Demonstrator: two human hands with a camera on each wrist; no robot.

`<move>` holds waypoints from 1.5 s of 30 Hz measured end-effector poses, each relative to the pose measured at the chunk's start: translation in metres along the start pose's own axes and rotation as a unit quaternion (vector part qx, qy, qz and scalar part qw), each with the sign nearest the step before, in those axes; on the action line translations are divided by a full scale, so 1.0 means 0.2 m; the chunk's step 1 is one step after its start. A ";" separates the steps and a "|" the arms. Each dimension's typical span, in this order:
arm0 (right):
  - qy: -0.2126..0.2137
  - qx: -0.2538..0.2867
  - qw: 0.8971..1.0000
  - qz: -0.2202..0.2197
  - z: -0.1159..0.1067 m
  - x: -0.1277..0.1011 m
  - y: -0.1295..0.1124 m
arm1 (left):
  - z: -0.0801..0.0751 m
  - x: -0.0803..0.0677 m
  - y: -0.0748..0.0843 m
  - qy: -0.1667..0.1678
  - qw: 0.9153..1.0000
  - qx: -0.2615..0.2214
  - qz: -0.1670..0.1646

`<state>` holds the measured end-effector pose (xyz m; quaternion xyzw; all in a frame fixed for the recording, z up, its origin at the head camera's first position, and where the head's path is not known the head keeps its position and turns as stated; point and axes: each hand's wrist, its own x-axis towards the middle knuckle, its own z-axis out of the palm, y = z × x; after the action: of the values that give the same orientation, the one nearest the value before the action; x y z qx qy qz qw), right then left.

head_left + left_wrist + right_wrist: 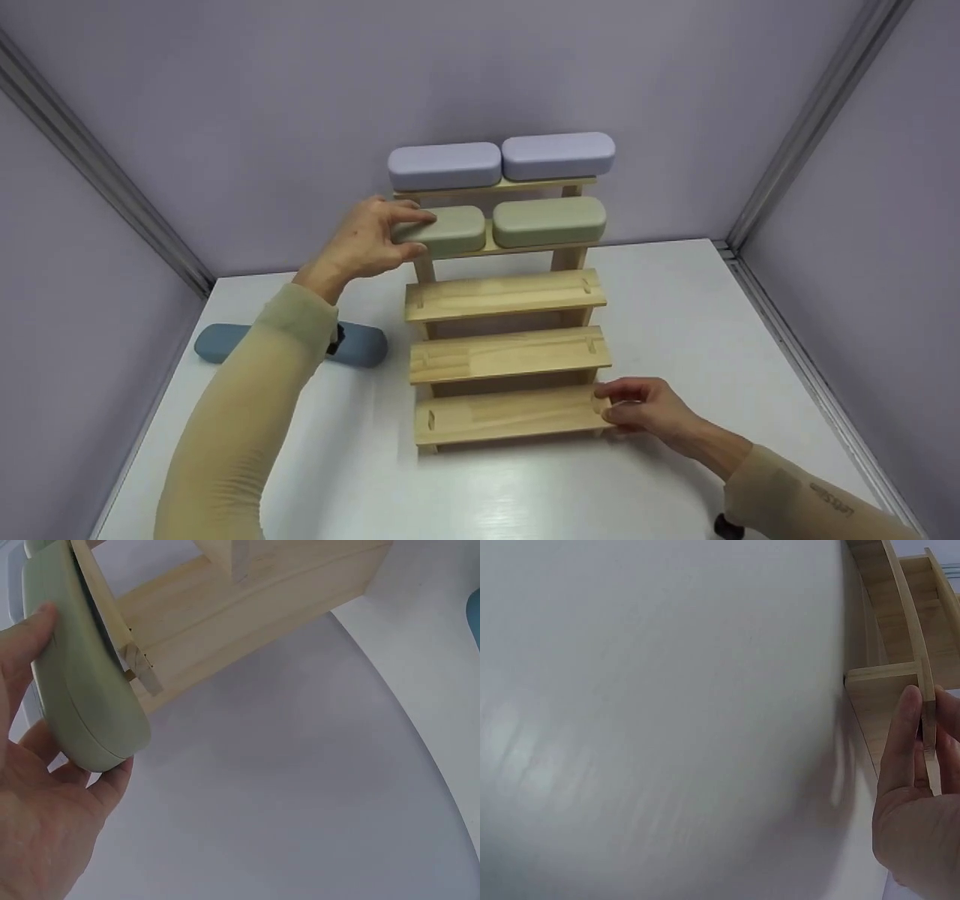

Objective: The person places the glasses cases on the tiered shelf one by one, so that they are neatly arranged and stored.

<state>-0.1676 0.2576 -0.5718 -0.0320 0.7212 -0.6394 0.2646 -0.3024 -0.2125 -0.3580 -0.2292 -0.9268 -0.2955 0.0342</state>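
1. The left hand curls its thumb and fingers round the left end of a sage-green, rounded oblong case, which sits on the second-highest step of the pale stepped wooden rack. Only that end is gripped, so I judge the case could swing or slide off the narrow step.
2. This case lies just beside a second sage-green oblong case; a sideways push might nudge that one toward the rack's right edge.
3. The right hand pinches the right end of the lowest plank, thumb and fingers pressed against its edge. If it lets go, the light rack may shift on the smooth white table.
4. The held case looks matte, seamed round its middle and smooth, likely slippery.
5. Two lilac oblong cases sit on the top step; a jolt could topple them.
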 end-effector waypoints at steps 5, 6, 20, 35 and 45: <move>-0.005 0.001 1.000 -0.001 0.00 0.00 0.00 | 0.02 0.02 0.00 0.003 1.000 0.001 0.007; -0.006 0.002 1.000 -0.001 0.00 0.00 0.00 | 0.02 0.02 0.00 0.005 1.000 0.001 0.010; -0.011 0.004 1.000 -0.004 0.00 0.00 0.01 | 0.06 0.02 0.01 0.014 1.000 -0.015 -0.005; 0.004 -0.005 1.000 0.005 0.00 0.00 -0.01 | 0.09 0.00 0.01 0.031 0.999 -0.012 0.001; 0.002 0.012 1.000 0.007 0.01 0.00 0.00 | 0.07 -0.05 0.00 0.095 0.994 0.001 0.060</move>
<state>-0.1667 0.2567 -0.5708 -0.0224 0.7144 -0.6461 0.2679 -0.2934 -0.2085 -0.3720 -0.2553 -0.9043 -0.3123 0.1399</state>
